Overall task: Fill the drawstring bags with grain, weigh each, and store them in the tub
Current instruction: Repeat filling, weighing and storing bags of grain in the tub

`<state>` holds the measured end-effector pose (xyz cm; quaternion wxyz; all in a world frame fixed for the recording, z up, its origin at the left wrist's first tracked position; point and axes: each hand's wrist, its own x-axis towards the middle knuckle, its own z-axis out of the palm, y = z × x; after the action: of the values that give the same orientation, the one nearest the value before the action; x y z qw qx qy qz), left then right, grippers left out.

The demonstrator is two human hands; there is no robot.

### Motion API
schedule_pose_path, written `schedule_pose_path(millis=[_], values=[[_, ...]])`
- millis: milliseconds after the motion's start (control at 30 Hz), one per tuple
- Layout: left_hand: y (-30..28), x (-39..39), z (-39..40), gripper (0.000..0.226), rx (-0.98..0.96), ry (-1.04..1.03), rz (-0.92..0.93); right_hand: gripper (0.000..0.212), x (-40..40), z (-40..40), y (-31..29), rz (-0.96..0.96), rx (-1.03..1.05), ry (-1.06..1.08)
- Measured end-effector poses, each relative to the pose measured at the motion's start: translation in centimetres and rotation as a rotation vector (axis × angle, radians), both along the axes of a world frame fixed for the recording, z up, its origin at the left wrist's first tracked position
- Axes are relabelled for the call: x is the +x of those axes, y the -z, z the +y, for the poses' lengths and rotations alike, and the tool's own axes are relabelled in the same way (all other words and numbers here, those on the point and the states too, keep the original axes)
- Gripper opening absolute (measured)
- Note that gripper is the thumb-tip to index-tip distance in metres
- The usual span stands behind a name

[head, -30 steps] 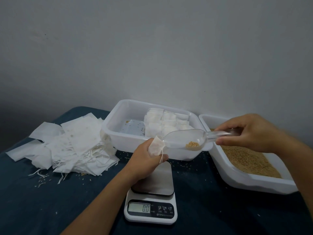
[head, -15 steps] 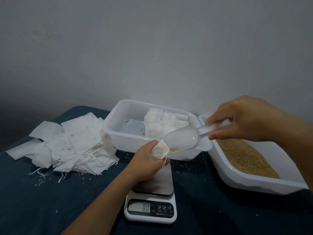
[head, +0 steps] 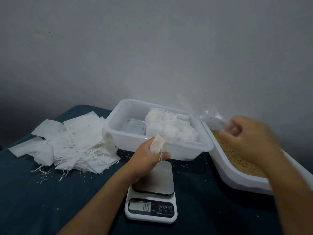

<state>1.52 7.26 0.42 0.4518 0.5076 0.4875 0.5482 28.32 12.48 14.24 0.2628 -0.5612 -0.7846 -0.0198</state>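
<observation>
My left hand (head: 146,156) grips a small white drawstring bag (head: 157,144) upright above the digital scale (head: 151,197), whose display reads 0.0. My right hand (head: 245,138), blurred by motion, holds the handle of a clear plastic scoop (head: 205,112) over the white tray of brown grain (head: 237,155) at the right. The scoop looks empty and points up and to the left. Behind the scale sits the white tub (head: 118,133), with several filled bags (head: 169,128) packed in its right half.
A heap of empty white bags (head: 74,143) with loose strings lies on the dark blue cloth (head: 50,200) at the left. Spilled grains dot the cloth around the heap, the tub and the scale. A grey wall stands close behind.
The scoop tipped its grain into the bag, then my right hand swung it away to the right, over the grain tray. My left hand has kept the bag above the scale.
</observation>
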Motion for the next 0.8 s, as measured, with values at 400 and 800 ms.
schedule_pose_path(millis=[400, 800], values=[[-0.8, -0.3, -1.2, 0.019, -0.087, 0.490, -0.255, 0.023, -7.4, -0.3, 10.7, 0.843, -0.578, -0.730], [-0.3, -0.9, -1.1, 0.055, -0.019, 0.346, -0.122, 0.033, -8.1, -0.9, 11.3, 0.895, -0.311, -0.616]])
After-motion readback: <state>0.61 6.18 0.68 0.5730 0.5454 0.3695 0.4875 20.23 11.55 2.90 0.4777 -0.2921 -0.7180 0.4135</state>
